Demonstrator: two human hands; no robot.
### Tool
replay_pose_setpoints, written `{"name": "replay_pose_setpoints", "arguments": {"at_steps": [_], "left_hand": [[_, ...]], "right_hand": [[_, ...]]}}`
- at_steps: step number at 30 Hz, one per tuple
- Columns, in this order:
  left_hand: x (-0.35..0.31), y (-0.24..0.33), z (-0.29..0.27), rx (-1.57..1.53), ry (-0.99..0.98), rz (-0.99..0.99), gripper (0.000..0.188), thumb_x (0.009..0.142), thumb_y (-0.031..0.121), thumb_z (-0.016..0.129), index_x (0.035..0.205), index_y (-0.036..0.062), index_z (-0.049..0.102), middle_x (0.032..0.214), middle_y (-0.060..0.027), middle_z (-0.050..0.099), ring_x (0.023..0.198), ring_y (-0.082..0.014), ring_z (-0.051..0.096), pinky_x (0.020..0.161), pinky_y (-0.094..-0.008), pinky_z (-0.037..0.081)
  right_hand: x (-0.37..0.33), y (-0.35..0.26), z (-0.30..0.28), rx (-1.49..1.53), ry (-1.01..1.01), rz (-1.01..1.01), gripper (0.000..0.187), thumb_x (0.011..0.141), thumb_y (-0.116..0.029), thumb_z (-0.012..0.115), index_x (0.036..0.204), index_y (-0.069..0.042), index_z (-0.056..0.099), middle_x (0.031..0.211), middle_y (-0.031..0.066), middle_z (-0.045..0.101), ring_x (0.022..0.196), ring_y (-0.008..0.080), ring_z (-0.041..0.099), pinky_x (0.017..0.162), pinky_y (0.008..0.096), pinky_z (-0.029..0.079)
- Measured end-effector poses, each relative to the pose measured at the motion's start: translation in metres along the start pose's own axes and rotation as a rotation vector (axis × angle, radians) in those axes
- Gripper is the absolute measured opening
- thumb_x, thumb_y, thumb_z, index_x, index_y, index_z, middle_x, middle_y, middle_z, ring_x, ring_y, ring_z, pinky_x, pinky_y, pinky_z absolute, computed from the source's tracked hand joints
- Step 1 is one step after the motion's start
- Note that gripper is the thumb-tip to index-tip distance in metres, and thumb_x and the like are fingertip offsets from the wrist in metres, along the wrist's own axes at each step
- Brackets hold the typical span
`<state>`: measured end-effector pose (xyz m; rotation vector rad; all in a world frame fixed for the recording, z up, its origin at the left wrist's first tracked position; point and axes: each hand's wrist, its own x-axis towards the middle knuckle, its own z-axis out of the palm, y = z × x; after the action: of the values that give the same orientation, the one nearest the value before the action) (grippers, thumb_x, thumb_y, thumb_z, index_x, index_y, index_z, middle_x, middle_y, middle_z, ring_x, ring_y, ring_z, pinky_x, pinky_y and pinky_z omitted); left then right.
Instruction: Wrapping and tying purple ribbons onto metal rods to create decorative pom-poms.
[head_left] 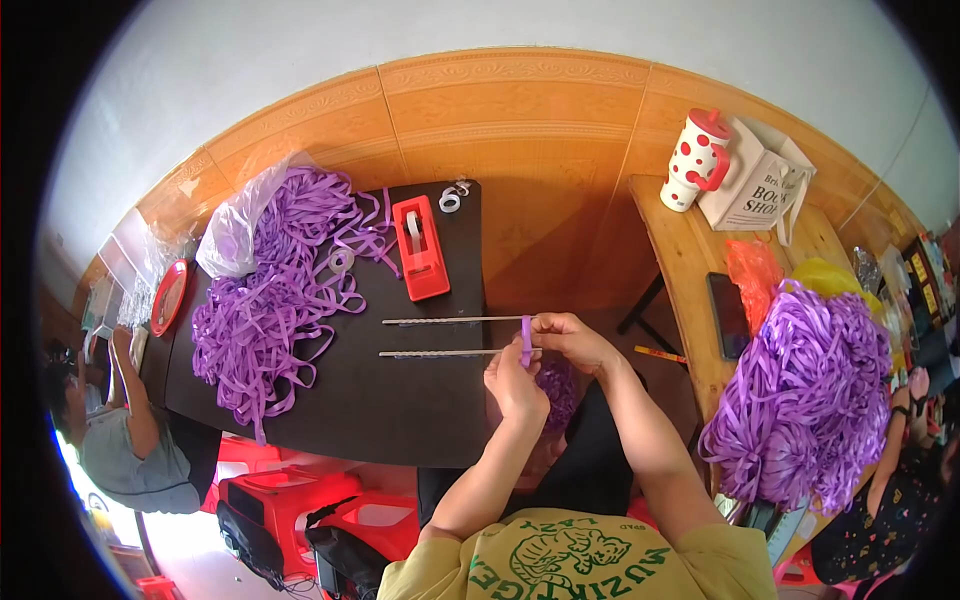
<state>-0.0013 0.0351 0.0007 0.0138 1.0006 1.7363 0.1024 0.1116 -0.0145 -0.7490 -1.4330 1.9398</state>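
Two thin metal rods (pixel 440 354) lie side by side over the right edge of the black table (pixel 400 410), their far ends pointing left. A short band of purple ribbon (pixel 526 335) spans both rods near their right ends. The fingers of my left hand (pixel 517 386) are closed on the ribbon by the nearer rod. My right hand (pixel 580 345) pinches the ribbon beside the farther rod's end; its fingertips are partly hidden. Below my hands, a bundle of purple ribbon (pixel 560 395) shows lower down.
A large purple ribbon heap (pixel 265 320) spills from a plastic bag on the black table, near a red tape dispenser (pixel 421 250). On the wooden table (pixel 665 240) are a dotted tumbler (pixel 694 165), a phone (pixel 728 315) and another ribbon pile (pixel 800 400). People sit at both sides.
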Motion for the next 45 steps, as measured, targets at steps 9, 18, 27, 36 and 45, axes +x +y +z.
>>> {"name": "replay_pose_setpoints", "arguments": {"at_steps": [9,18,27,36,45], "left_hand": [[-0.01,0.007,-0.001,-0.029,-0.077,-0.049,0.008,0.083,0.008,0.06,0.076,0.0082,0.063,0.076,-0.0045,0.065,0.062,-0.0154,0.059,0.061,-0.0264,0.042],[-0.003,-0.006,-0.009,-0.2,-0.187,0.091,0.005,0.082,0.003,0.061,0.078,0.0009,0.064,0.081,-0.0082,0.065,0.075,-0.0161,0.06,0.075,-0.0273,0.044],[-0.005,-0.01,-0.005,-0.154,-0.156,0.165,0.005,0.083,0.002,0.06,0.081,-0.0003,0.064,0.083,-0.0079,0.065,0.076,-0.0132,0.057,0.075,-0.0249,0.042],[-0.001,-0.014,-0.01,-0.192,-0.185,0.17,0.006,0.084,0.003,0.059,0.082,0.0001,0.064,0.083,-0.0059,0.065,0.076,-0.0096,0.055,0.073,-0.0219,0.04],[-0.002,-0.012,-0.009,-0.145,-0.195,0.182,0.006,0.084,0.005,0.061,0.085,0.0007,0.065,0.081,-0.0045,0.065,0.074,-0.008,0.053,0.071,-0.0208,0.039]], "right_hand": [[0.012,0.0,-0.002,0.134,-0.137,0.064,0.016,0.085,-0.005,0.06,0.1,-0.001,0.065,0.105,0.011,0.065,0.092,0.0175,0.062,0.083,0.0293,0.048],[0.033,0.006,-0.002,0.285,-0.367,-0.008,0.021,0.082,-0.011,0.065,0.099,0.001,0.064,0.111,0.0181,0.062,0.095,0.0204,0.062,0.084,0.0328,0.049],[0.027,-0.031,-0.02,-0.405,0.25,-0.192,0.016,0.086,-0.009,0.06,0.097,0.001,0.065,0.093,0.0022,0.066,0.09,0.0115,0.059,0.084,0.0266,0.045],[0.041,-0.112,0.062,-1.641,-0.405,0.175,0.023,0.09,-0.022,0.05,0.106,-0.019,0.067,0.127,0.0088,0.047,0.122,0.0295,0.034,0.097,0.0509,0.032],[0.064,-0.127,0.085,-1.805,-0.61,0.377,0.016,0.079,-0.016,0.058,0.092,-0.016,0.067,0.108,0.0045,0.05,0.113,0.0255,0.038,0.087,0.0491,0.034]]}}
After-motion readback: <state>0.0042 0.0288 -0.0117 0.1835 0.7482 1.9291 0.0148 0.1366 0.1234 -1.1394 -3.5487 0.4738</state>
